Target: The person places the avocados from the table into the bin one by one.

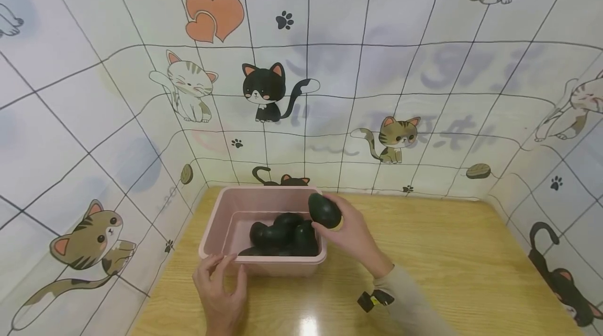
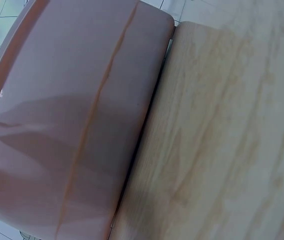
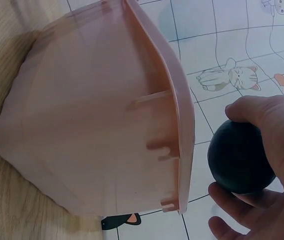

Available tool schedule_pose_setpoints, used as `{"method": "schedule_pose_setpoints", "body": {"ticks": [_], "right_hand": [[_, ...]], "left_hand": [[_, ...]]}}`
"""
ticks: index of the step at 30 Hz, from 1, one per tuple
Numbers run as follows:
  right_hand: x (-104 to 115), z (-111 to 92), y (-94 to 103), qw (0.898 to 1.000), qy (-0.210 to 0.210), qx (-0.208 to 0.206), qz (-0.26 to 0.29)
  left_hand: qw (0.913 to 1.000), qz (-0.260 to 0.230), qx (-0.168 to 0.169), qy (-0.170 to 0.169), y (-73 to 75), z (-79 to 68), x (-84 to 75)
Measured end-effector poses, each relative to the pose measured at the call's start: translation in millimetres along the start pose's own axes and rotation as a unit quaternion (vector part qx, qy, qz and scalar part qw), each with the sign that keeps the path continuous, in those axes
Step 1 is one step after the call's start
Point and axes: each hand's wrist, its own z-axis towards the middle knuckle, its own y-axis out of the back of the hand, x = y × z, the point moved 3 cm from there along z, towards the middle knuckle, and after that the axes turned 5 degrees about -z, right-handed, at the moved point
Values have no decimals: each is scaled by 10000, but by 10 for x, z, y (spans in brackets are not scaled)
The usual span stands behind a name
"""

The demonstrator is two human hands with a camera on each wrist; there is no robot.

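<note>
A smooth dark green avocado (image 1: 325, 210) is held in my right hand (image 1: 350, 228), thumb and fingers around it, just over the right rim of a pink plastic bin (image 1: 264, 267). In the right wrist view the same avocado (image 3: 241, 157) sits between thumb and fingertips, apart from the bin wall (image 3: 97, 120). Several more dark green avocados (image 1: 278, 234) lie heaped in the bin's right half. My left hand (image 1: 220, 291) grips the bin's front rim near its left corner, fingertips over the edge and thumb against the outer wall.
The bin stands on a wood-grain table (image 1: 424, 257), close to the back wall. White tile-patterned sheeting (image 1: 330, 74) with cartoon cats encloses the table at the back and both sides. A dark strap (image 1: 377, 299) circles my right wrist.
</note>
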Motion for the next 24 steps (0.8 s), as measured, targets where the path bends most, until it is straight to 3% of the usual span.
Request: {"method": "schedule_pose_setpoints", "body": {"ticks": [12, 24], "right_hand": [[82, 97, -174, 9986, 276, 420, -147], [215, 230, -173, 9979, 396, 359, -358]], "left_hand": [[9999, 13, 84, 63, 12, -11, -3], [9998, 62, 158, 93, 3, -9, -7]]}}
